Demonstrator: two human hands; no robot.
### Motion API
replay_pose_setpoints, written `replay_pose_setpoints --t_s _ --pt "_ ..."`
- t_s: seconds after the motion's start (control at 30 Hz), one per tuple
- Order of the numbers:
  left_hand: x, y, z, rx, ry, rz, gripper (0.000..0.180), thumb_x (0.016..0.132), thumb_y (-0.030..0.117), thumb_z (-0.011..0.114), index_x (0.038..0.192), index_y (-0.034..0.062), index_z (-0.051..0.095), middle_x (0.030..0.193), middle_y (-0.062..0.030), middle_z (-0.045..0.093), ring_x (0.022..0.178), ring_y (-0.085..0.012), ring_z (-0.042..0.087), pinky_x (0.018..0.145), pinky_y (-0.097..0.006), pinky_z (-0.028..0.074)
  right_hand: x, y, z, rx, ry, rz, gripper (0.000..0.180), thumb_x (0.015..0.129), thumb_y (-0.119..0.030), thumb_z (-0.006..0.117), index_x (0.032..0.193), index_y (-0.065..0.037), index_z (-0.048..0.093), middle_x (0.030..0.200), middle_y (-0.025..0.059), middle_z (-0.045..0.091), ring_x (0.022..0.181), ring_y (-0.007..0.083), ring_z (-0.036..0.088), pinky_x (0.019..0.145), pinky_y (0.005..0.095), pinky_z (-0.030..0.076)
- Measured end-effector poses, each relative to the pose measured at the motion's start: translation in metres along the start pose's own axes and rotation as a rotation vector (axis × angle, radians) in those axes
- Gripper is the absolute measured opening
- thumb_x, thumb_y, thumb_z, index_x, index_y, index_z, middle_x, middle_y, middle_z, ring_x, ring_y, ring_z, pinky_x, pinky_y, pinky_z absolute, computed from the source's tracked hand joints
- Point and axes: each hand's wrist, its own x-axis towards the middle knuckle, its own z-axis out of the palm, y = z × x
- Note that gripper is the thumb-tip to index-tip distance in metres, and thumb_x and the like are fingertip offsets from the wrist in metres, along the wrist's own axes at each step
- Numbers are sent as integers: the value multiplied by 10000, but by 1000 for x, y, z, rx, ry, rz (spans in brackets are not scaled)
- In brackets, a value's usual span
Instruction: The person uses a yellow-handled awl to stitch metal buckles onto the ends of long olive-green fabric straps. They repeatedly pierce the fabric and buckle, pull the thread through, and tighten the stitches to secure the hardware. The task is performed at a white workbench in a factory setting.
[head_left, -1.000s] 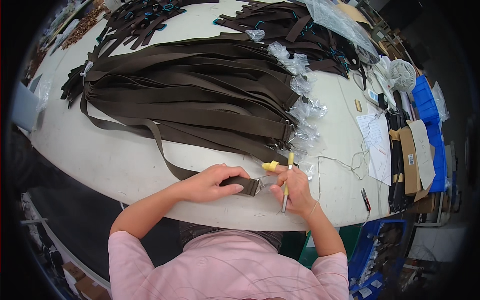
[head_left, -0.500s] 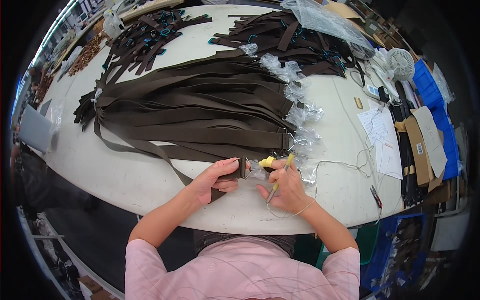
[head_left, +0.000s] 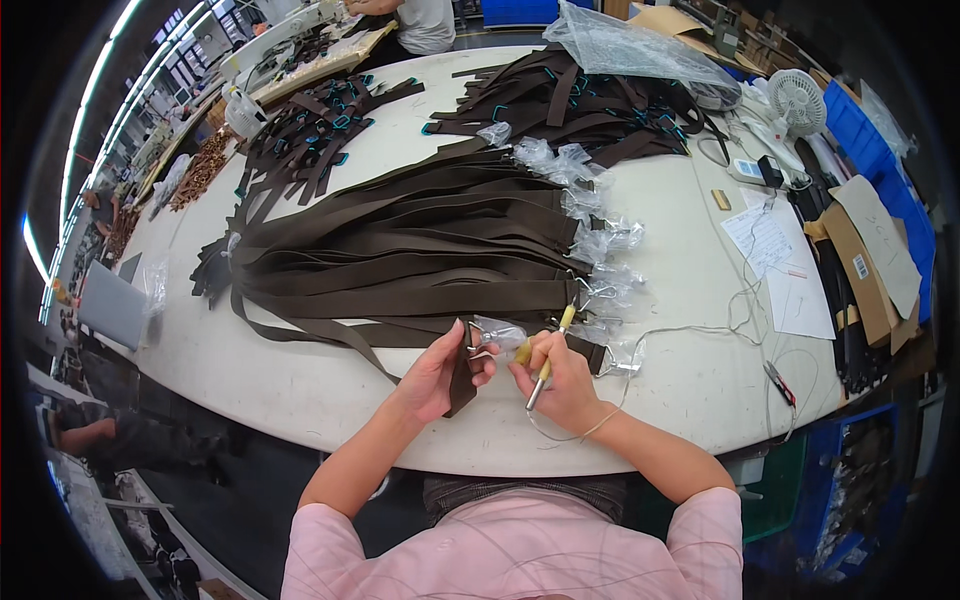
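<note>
My left hand (head_left: 428, 375) is closed around the end of a dark brown webbing strap (head_left: 461, 388), its fingertips at the metal fitting on it. Clear plastic wrap (head_left: 500, 333) spans the gap from that fitting to my right hand (head_left: 568, 388). A slim pen-like tool (head_left: 541, 379), yellow with a metal end, is gripped in the right fingers and slants down to the left. Yellow covering shows on a right fingertip, beside the plastic. Behind both hands lies a tied bundle of brown straps (head_left: 400, 240), with plastic-wrapped metal hooks (head_left: 605, 285) along its right end.
Two heaps of shorter straps with blue-green buckles, left (head_left: 325, 130) and right (head_left: 560, 105), lie at the back. A thin cord (head_left: 690, 325) crosses the table's right side. Papers (head_left: 780, 250), red-handled snippers (head_left: 780, 384), a white fan (head_left: 797, 100) and an open carton (head_left: 860, 265) are there too.
The view has tilted up, showing more of the room. In my left hand the strap end has turned from level to upright. My right hand has come nearer it, with plastic between them.
</note>
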Motion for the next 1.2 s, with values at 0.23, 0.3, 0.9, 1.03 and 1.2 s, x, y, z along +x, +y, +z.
replay_pose_setpoints --t_s 0.23,0.3,0.9,1.03,1.2 --pt "-6 14 18 728 172 -89 207 1069 301 569 1086 107 641 844 -13 696 511 -13 471 455 -157 329 10 -7 -14 97 71 -21 341 890 62 713 946 -60 399 1012 169 651 846 258 726 721 326 549" --pt "-6 12 22 766 172 -125 204 1066 274 573 1130 96 650 755 -1 674 434 -3 384 420 -162 269 20 -8 -16 120 39 -34 331 893 74 697 954 -55 398 1072 188 662 952 283 748 790 325 559" --pt "2 -4 -4 39 79 84 226 1104 338 491 1197 142 554 840 8 612 626 -54 480 564 -206 375 22 14 -3 -191 -152 -235 317 773 57 727 860 -71 450 873 138 600 784 355 595 816 493 435" --pt "3 -4 -6 389 220 130 225 1089 318 507 1186 122 562 949 0 671 641 -53 491 588 -201 404 24 9 -19 -247 -100 -357 308 807 68 709 812 -81 440 848 131 583 767 345 565 848 495 434" --pt "-6 -1 9 718 77 130 255 1069 274 516 1234 82 552 1024 -14 697 630 -47 463 522 -210 387 32 28 -38 -478 134 -254 256 904 37 675 819 -60 454 847 155 581 799 373 560 885 520 432"
